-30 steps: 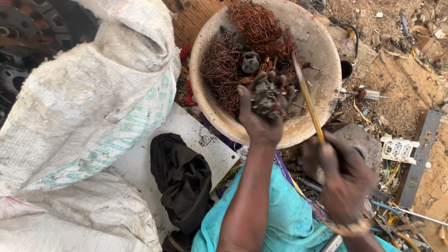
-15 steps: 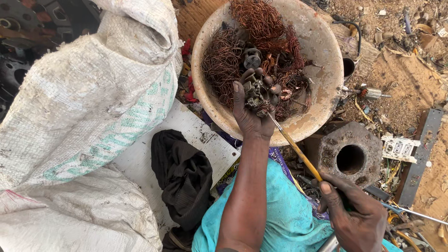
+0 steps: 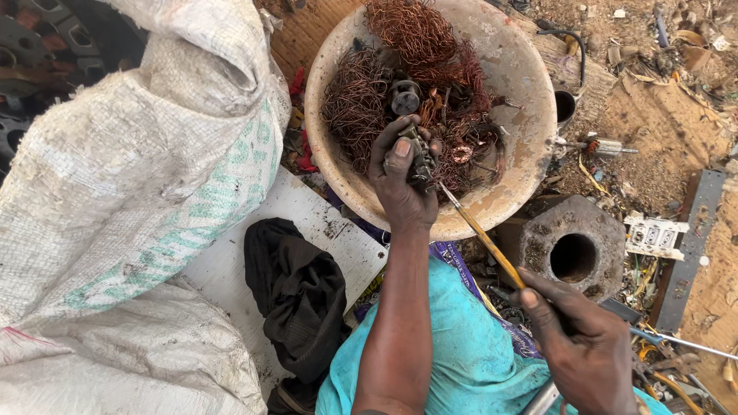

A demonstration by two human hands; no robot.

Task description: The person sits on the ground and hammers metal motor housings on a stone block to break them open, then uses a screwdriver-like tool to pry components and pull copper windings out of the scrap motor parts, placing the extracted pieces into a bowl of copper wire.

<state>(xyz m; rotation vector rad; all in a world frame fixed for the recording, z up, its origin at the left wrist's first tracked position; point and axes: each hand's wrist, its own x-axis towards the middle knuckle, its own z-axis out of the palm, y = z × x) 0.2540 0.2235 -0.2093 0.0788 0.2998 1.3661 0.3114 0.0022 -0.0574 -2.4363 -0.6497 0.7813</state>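
Observation:
A wide tan basin point(image 3: 523, 84) holds tangled copper wire point(image 3: 415, 38) and a few dark metal parts. Over the basin's near side my left hand point(image 3: 400, 184) grips a small dark metal part point(image 3: 419, 157). Lower right, my right hand point(image 3: 584, 350) holds a thin yellow-handled tool point(image 3: 480, 238) like a screwdriver. Its tip touches the part in my left hand.
Large white woven sacks point(image 3: 131, 192) fill the left side. A black cloth point(image 3: 300, 300) lies on a white board point(image 3: 231, 261). A grey block with a round hole point(image 3: 573, 246) sits right of the basin, amid scrap, a white socket plate point(image 3: 653, 238) and sandy ground.
My right hand has dropped down and to the right with the tool, and the tool's tip now points into the part in my left hand. The left hand shifted slightly within the basin.

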